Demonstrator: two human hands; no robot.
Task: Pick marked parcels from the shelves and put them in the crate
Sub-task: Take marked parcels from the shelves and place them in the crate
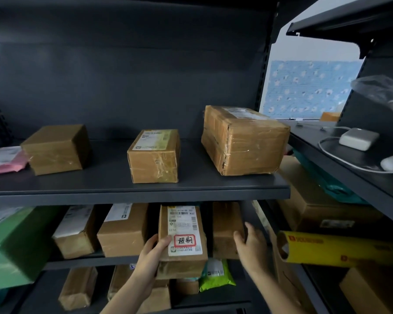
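On the middle shelf (82, 264) of a dark metal shelving unit, the marked parcel (182, 261) lies lengthwise between two other cartons. Its near end overhangs the shelf's front edge. It is a brown cardboard box with a white shipping label (184, 223) on its top face. A red-bordered sticker (185, 240) with handwritten characters sits on the lower part of that label.

Hands:
- The left hand (153, 253) grips the marked parcel at its near left corner. The thumb lies on the top face beside the sticker, and the palm is against the left side.
- The right hand (253, 244) holds nothing. Its fingers are relaxed and rest against the near right corner of the plain carton (225, 225) just to the right of the marked parcel.

Adjacent items:
- Two labelled cartons (123, 232) stand to the left of the marked parcel, with a green box (21, 241) beyond them.
- The upper shelf (123, 191) carries three taped cardboard boxes (154, 156), well apart, and a pink mailer (5, 158) at the far left.
- A green mailer bag (216, 274) lies on the shelf below.
- A yellow roll box (340, 248) protrudes from the shelving to the right.
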